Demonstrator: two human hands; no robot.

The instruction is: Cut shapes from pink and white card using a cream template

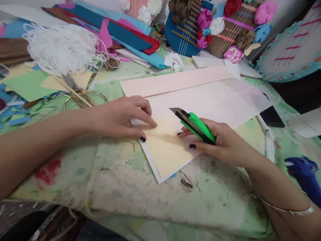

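Note:
My right hand (222,143) grips a green and black utility knife (195,125), its blade tip raised and pointing up-left above the sheets. A cream yellow sheet (165,146) lies on a larger white sheet (212,104). My left hand (120,116) presses down on the left edge of these sheets, fingers laid flat and pointing right. A pale pink strip of paper (174,82) lies along the far edge of the white sheet.
Scissors (75,91) lie at the left among paper scraps. A heap of white string (62,48) and stacked coloured paper (123,31) fill the back. Paper-flower guitar decorations (213,20) lean at the back right. A paint-stained cloth (133,187) covers the table.

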